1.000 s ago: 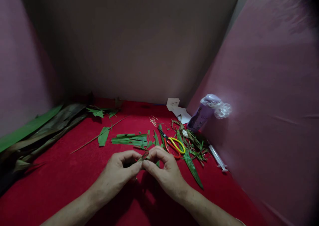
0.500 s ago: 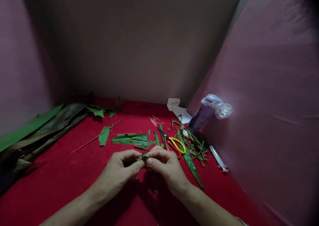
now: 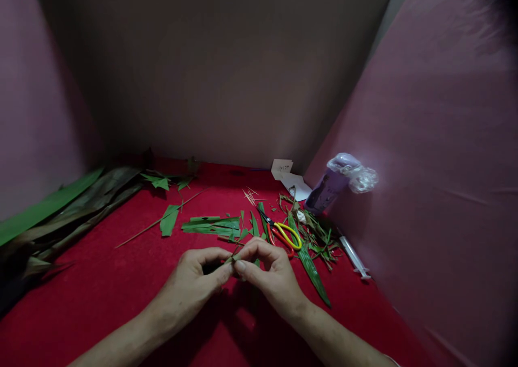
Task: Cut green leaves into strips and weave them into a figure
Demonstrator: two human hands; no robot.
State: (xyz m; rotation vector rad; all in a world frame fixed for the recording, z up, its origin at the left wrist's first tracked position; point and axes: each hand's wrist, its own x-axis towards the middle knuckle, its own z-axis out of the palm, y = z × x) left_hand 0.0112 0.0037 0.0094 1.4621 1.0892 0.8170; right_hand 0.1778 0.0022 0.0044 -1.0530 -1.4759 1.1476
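Over the red cloth [image 3: 101,291], my left hand [image 3: 194,283] and my right hand [image 3: 269,275] meet fingertip to fingertip. Both pinch a small folded piece of green leaf [image 3: 233,258] between thumbs and forefingers. Most of that leaf piece is hidden by the fingers. Scissors with yellow and red handles [image 3: 283,235] lie just beyond my right hand. Cut green leaf strips [image 3: 210,225] lie a short way behind both hands.
Long green and dried leaves [image 3: 60,210] pile up at the left. A thin stick [image 3: 157,222] lies across the cloth. Leaf scraps [image 3: 319,237], a syringe [image 3: 354,256], a purple bottle [image 3: 329,186] and white paper [image 3: 289,178] sit at the right. Pink walls enclose the space.
My right hand has shifted slightly, its fingers reworking their pinch on the leaf piece. My left hand has barely moved.
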